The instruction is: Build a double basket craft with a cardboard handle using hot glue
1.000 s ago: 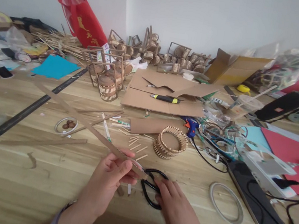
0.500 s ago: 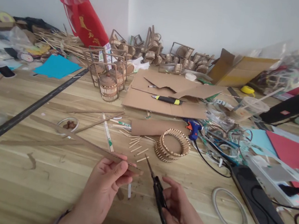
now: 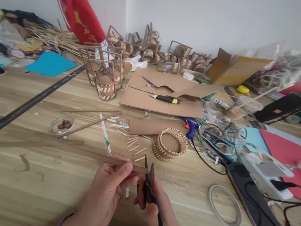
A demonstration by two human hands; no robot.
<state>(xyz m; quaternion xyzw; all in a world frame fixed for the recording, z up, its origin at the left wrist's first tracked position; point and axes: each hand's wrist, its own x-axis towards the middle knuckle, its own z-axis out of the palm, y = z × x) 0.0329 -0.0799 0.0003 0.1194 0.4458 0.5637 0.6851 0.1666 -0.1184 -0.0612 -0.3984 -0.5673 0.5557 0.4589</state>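
My left hand (image 3: 108,186) pinches a long, thin cardboard strip (image 3: 90,154) near its right end, and the rest of the strip runs off to the left. Black scissors (image 3: 148,188) are gripped in my right hand (image 3: 158,201), with the blades parted and pointing away from me. The strip's right end is at the blades; whether it lies between them I cannot tell. Just beyond the hands stands a round basket-like ring (image 3: 170,145) edged with short wooden sticks. Several loose sticks (image 3: 134,148) lie to its left.
Behind are a cardboard sheet (image 3: 135,99) bearing a utility knife (image 3: 165,99), and a blue glue gun (image 3: 190,127). At right lie a tape roll (image 3: 209,203), a phone (image 3: 253,200) and tangled cables. Small lidded baskets in frames (image 3: 106,87) stand at the back left.
My right hand has moved left and brought the scissors to the strip's right end. The blades have spread apart. The whole view has shifted slightly.
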